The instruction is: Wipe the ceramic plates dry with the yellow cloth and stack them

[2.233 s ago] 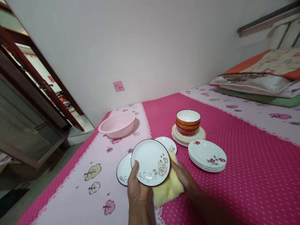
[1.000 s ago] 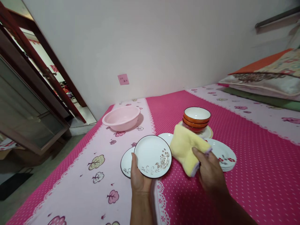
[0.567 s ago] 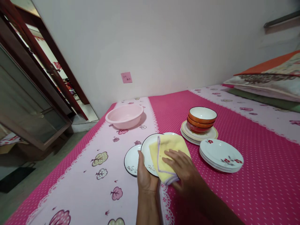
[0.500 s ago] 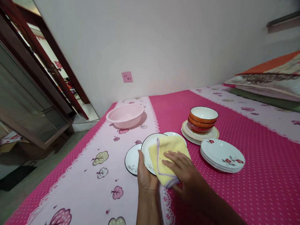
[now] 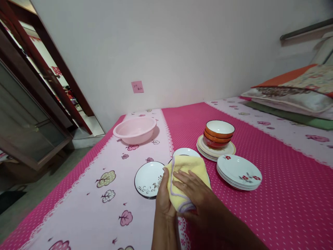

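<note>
One bare left hand is clamped on the near left side of a round white plate with a dark rim, which is almost wholly hidden under a folded yellow cloth with purple edging. The cloth is pressed by the flattened fingers of the bare right hand; whether it is also gripped cannot be told. Just left, a flower-printed white plate is laid on the pink-and-white patterned fabric cover. To the right, stacked white plates with red flowers are seen, and beyond them orange bowls are stacked on yellow-rimmed plates. Farther off, a round pale-pink basin is set.
</note>
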The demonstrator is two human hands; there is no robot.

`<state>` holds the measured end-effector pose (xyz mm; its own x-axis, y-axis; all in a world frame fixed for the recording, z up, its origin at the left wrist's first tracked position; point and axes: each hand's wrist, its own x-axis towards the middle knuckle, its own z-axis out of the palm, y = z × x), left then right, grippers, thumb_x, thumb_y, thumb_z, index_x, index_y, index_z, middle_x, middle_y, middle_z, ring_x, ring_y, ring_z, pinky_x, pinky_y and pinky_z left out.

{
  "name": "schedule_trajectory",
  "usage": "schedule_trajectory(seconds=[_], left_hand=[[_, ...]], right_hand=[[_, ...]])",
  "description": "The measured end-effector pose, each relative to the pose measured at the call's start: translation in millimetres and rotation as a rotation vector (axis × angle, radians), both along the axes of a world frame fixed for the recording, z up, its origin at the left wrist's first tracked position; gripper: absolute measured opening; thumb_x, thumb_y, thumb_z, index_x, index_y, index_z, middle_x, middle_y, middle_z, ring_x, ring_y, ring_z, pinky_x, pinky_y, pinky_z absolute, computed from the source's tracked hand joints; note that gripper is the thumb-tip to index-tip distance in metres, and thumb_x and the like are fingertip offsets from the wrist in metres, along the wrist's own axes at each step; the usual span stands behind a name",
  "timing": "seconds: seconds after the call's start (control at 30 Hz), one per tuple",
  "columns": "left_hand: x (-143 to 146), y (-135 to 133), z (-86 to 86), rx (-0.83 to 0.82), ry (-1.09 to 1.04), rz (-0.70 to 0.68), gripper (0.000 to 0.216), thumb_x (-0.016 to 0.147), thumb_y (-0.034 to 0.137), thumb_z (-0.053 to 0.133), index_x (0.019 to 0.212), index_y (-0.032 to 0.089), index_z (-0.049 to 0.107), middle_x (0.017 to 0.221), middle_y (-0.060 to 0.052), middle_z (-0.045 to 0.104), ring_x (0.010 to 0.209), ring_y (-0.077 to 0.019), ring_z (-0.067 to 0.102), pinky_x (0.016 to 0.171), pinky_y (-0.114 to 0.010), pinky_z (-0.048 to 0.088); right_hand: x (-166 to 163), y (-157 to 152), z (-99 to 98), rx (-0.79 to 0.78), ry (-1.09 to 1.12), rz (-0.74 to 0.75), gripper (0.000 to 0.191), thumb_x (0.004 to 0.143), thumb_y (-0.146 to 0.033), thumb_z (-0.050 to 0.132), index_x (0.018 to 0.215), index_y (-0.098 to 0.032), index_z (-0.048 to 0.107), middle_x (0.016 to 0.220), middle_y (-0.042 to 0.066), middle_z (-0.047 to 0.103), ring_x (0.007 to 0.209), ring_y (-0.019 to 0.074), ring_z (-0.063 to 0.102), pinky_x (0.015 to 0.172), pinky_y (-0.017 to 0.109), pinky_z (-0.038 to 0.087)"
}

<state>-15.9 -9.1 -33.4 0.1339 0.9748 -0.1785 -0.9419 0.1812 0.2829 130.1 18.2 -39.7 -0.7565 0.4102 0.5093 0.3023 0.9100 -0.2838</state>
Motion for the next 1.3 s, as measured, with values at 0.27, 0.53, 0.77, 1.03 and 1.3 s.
schedule_trajectory(seconds=[0.27, 0.53, 0.77, 1.03, 1.3], left_hand=[[5, 0, -3.1, 0.077, 0.074, -0.024, 0.055, 0.103, 0.049, 0.048, 0.146, 0.016, 0.056, 0.127, -0.018, 0.073, 0.126, -0.0326, 0.065, 0.113, -0.048, 0.046], [6, 4, -5.9, 0.017, 0.073, 0.045, 0.051, 0.101, 0.040, 0.054, 0.142, 0.010, 0.058, 0.126, -0.021, 0.073, 0.122, -0.0346, 0.067, 0.112, -0.050, 0.046], [2, 5, -10.3, 0.055, 0.064, 0.024, 0.046, 0.099, 0.035, 0.057, 0.138, 0.012, 0.063, 0.122, -0.018, 0.076, 0.117, -0.0346, 0.070, 0.110, -0.050, 0.048], [-5, 6, -16.7, 0.181, 0.026, -0.089, 0.050, 0.094, 0.037, 0.061, 0.135, 0.008, 0.065, 0.125, -0.020, 0.074, 0.122, -0.0374, 0.067, 0.111, -0.053, 0.046], [-8, 4, -17.9, -0.111, 0.054, 0.101, 0.024, 0.091, 0.020, 0.062, 0.106, 0.010, 0.078, 0.104, -0.015, 0.081, 0.120, -0.0341, 0.069, 0.115, -0.050, 0.044]], right_hand=[[3, 1, 3.2, -0.085, 0.191, -0.120, 0.048, 0.086, -0.028, 0.074, 0.131, -0.015, 0.062, 0.141, 0.020, 0.063, 0.134, 0.0342, 0.057, 0.109, 0.054, 0.052], [7, 6, -3.5, -0.160, 0.351, -0.146, 0.045, 0.080, -0.007, 0.047, 0.118, -0.020, 0.068, 0.125, 0.012, 0.072, 0.121, 0.0271, 0.066, 0.105, 0.045, 0.055], [23, -9, 37.8, -0.507, 0.324, -0.012, 0.036, 0.082, -0.012, 0.051, 0.107, -0.026, 0.072, 0.125, 0.006, 0.074, 0.121, 0.0259, 0.068, 0.107, 0.042, 0.053], [19, -9, 28.2, -0.293, 0.132, 0.010, 0.050, 0.074, -0.011, 0.068, 0.123, -0.021, 0.069, 0.141, 0.016, 0.065, 0.134, 0.0328, 0.059, 0.112, 0.053, 0.049], [25, 6, 25.0, -0.760, 0.797, -0.431, 0.034, 0.089, -0.045, 0.068, 0.112, -0.021, 0.076, 0.111, 0.011, 0.079, 0.105, 0.0326, 0.073, 0.094, 0.047, 0.060]])
